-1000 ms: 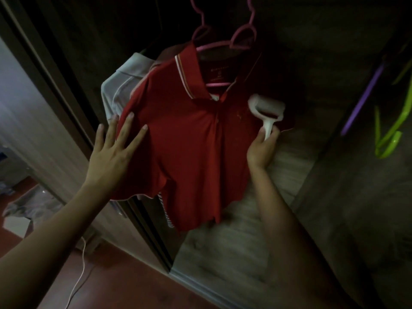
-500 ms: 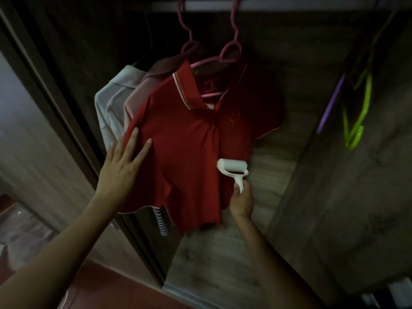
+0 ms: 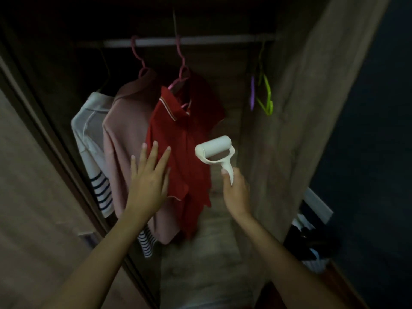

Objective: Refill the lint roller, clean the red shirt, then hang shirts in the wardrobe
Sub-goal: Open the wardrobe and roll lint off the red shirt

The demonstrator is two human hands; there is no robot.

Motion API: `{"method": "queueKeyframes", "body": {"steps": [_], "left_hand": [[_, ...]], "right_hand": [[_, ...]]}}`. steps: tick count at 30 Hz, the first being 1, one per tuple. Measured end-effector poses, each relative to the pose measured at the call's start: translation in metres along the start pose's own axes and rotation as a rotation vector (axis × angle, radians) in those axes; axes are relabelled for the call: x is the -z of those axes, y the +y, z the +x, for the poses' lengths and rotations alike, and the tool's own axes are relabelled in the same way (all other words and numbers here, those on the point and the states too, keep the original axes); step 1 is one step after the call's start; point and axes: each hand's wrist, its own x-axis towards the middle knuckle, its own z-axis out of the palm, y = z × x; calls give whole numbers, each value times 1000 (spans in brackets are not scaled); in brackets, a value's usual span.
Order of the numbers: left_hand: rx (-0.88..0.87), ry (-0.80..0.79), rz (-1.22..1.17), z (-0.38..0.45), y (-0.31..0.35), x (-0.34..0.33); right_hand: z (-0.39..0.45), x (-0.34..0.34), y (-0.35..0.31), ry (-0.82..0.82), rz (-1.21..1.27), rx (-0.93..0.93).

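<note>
Wardrobe (image 3: 301, 108): wood-grain walls, dim interior, one pale rail (image 3: 189, 42) across the top.

Pink shirt (image 3: 127, 134): we see it hanging on a pink hanger, between the red shirt and a white shirt with striped sleeves (image 3: 91, 130) at far left.

Red shirt (image 3: 182, 139): polo with a pale-edged collar, hung from the rail on a pink hanger (image 3: 181, 70), just right of the pink shirt and turned partly side-on.

Our left hand (image 3: 149, 181): flat and spread wide, fingers splayed, gripping nothing; it lies over the red shirt's lower left edge, though we cannot tell whether it presses.

Our right hand (image 3: 236, 192): curled tight around the handle of the lint roller.

Lint roller (image 3: 214, 150): white, drum uppermost, held just beside the red shirt's right edge; contact unclear.

Green and purple hangers (image 3: 263, 94): bare, at the rail's right end.
</note>
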Motion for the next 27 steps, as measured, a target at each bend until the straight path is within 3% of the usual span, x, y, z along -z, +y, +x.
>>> {"method": "queueKeyframes", "body": {"steps": [8,19,27], "left_hand": [[-119,-34,-277,-36,78,-10],[-473,-230,-546,-121,276,-20],[-613,-434,-617,-230,422,-39]], "right_hand": [[-98,105,-13,177,-174,-53],[-258,287,31,448,-481,-385],[-397,406,103,578,-571,-692]]}}
